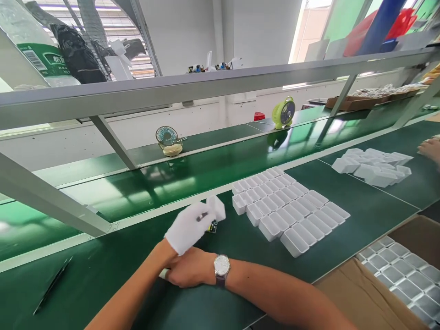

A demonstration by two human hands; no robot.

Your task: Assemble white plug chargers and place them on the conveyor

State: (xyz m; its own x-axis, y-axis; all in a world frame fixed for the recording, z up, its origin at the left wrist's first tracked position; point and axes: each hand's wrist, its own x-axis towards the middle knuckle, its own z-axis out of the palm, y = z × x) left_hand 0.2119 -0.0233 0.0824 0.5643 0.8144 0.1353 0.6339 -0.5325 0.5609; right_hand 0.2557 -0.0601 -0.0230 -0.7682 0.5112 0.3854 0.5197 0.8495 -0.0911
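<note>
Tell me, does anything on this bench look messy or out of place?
Mostly tidy: the white trays sit in neat rows. The pile of trays further right is jumbled, lying at mixed angles. Also, only the left hand wears a glove; the right hand is bare.

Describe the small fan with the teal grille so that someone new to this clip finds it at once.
Start at the long green conveyor belt running behind the work table. On its far strip, left of centre, stands the small round teal-grilled desk fan on a cream base. The only other fan, a lime-green desk fan, stands farther right.

Open mat (113, 270) left of trays (290, 211)
</note>
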